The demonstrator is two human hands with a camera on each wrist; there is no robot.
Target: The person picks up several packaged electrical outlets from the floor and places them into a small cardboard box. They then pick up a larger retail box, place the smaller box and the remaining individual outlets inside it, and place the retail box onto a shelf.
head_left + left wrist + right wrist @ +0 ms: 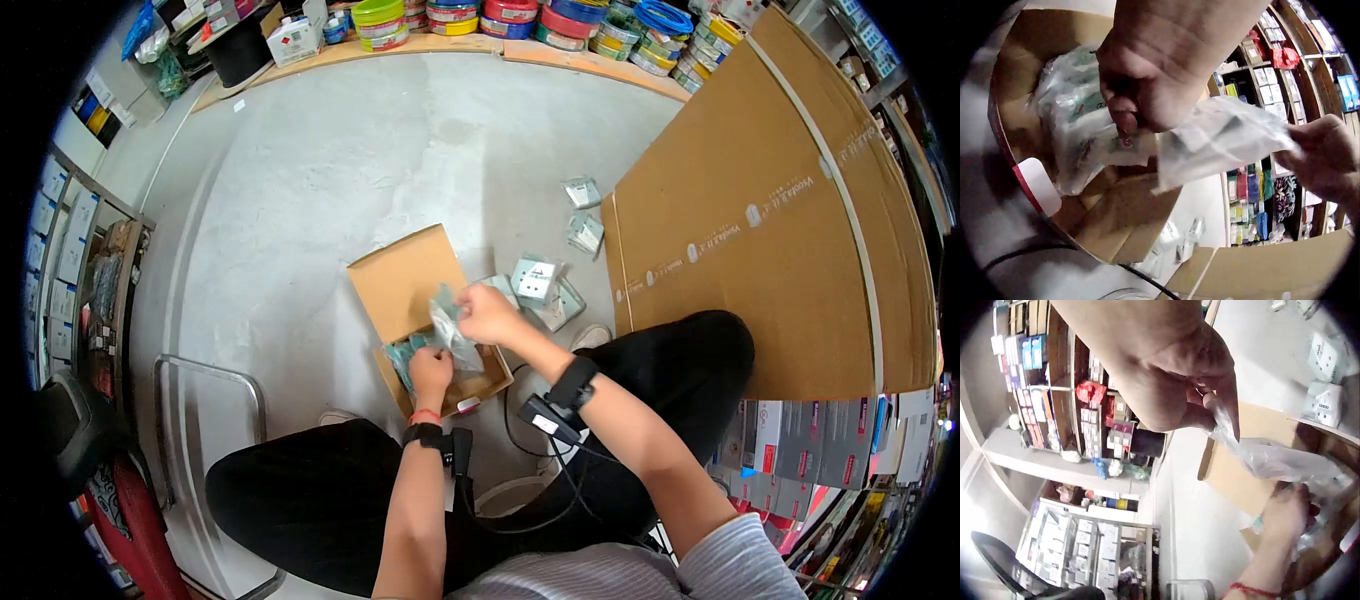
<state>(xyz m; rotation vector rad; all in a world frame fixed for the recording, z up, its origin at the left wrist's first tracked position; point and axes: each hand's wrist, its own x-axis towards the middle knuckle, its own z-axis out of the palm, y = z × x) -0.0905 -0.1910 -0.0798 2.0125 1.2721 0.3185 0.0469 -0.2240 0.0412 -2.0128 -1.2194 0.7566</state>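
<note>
An open cardboard box (487,380) holds several clear plastic-wrapped packets (1082,106) with green and white parts. My right hand (490,315) pinches the top edge of a clear plastic bag (1216,144), which hangs slanting over the box. Inside the bag something pale shows; its kind is blurred. My left hand (432,370) is down in the box, its curled fingers gripping a plastic-wrapped packet (1124,147) among the others. In the right wrist view, the left hand (1288,512) lies just below the hanging bag. Its fingertips are partly hidden.
Wrapped white socket plates (535,280) lie on the floor right of the box, with more packets (585,232) farther off. A large carton (750,220) leans at the right. Black cables (510,410) run between the wrists. Cable coils (510,15) line the back.
</note>
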